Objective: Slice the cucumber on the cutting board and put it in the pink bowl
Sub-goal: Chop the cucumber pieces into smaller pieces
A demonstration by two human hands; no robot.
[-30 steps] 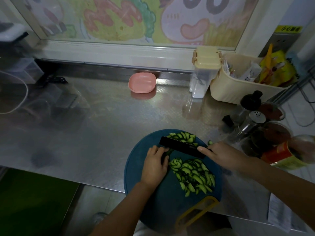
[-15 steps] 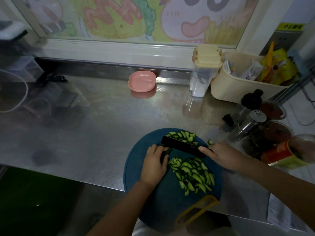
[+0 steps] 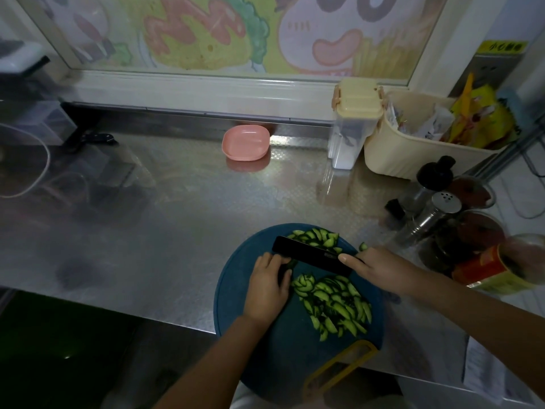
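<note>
One pink bowl point(image 3: 245, 142) sits at the back edge of the worktop point(image 3: 177, 216), well apart from the blue cutting board point(image 3: 233, 278) overhanging the front edge. On the board the left hand point(image 3: 267, 286) curls its fingers over the uncut cucumber end point(image 3: 290, 264). Just right of it the black knife point(image 3: 311, 255) stands across the board, with slices point(image 3: 336, 305) heaped on both sides of the blade. The right hand point(image 3: 380, 268) grips the handle, forefinger straight along the blade. Jars point(image 3: 442, 214) crowd the right edge.

A steel counter point(image 3: 165, 231) runs under a wide window point(image 3: 236, 31) painted with bright cartoon shapes, a white sill point(image 3: 191, 90) between them. The light is dim.
</note>
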